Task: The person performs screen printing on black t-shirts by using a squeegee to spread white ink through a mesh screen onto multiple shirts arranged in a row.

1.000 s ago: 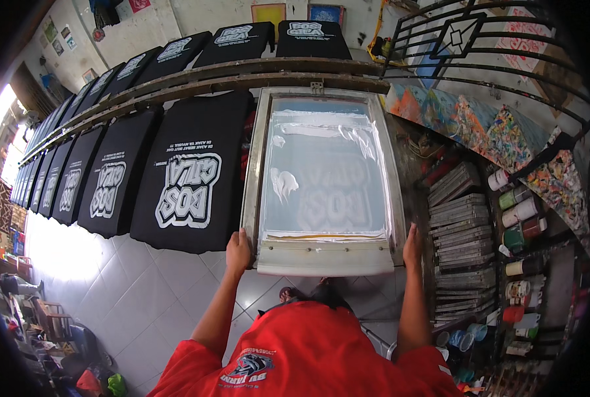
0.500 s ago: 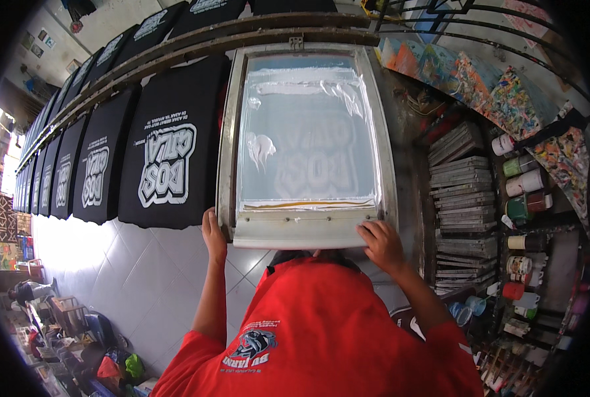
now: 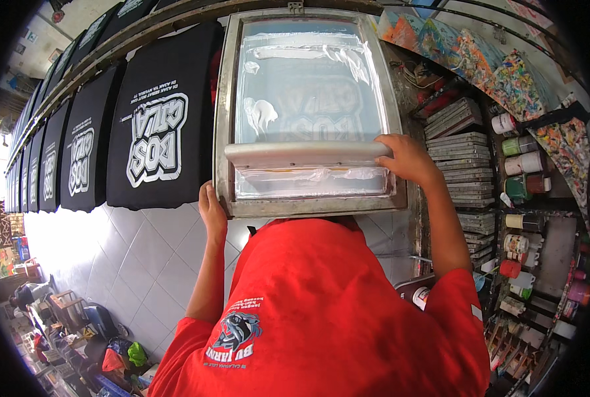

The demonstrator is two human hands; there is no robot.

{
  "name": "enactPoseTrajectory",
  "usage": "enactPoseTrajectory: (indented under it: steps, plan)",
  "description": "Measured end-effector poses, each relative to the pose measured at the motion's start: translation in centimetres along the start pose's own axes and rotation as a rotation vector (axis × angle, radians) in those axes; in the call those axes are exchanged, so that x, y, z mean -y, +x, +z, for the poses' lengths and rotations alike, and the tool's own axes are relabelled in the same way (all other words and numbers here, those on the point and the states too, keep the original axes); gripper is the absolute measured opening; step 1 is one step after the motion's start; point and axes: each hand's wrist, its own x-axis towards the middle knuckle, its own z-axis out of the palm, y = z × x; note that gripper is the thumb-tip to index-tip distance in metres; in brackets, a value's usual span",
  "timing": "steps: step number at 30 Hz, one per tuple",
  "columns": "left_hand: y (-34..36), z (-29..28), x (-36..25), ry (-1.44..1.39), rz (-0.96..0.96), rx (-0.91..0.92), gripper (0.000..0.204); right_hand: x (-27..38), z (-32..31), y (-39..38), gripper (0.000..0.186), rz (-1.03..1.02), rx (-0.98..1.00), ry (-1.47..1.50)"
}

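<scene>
From the head view, the right hand's [image 3: 406,157] fingers are closed over the right end of a squeegee [image 3: 306,156], lying across a screen [image 3: 308,208] near its bottom edge. The left hand [image 3: 212,206] touches the screen's lower-left corner; how tightly its fingers close, I cannot tell. White ink [image 3: 260,116] streaks the screen's mesh. Black shirts [image 3: 169,73] with white lettering line up beyond its left edge.

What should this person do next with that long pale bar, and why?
Probably slide the squeegee across the mesh, away from the body: the right hand grips its right end, most of the white ink lies beyond it, and the left hand is at the frame's near left corner.
</scene>
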Motion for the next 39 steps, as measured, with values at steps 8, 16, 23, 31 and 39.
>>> enactPoseTrajectory:
  steps: [8,16,23,31,39]
  plan:
    - [-0.1,0.1,-0.7,0.077,-0.006,0.001,0.036,0.5,1.7,-0.8,0.036,-0.072,-0.232,-0.057]
    - [-0.5,-1.1,-8.0,0.419,0.404,0.059,0.057,1.2,2.0,-3.3,0.035,-0.087,-0.126,-0.095]
    - [4.1,2.9,-15.7,0.972,0.613,0.901,0.046,1.5,3.0,-3.0,0.035,-0.035,-0.143,-0.065]
    - [12.9,5.6,-21.0,0.869,0.846,0.730,0.027,-0.5,-3.4,5.4,0.025,-0.151,-0.400,-0.068]
    - [32.5,17.6,-22.8,0.886,0.870,0.675,0.034,-6.0,-10.5,25.6,0.026,-0.144,-0.477,-0.162]
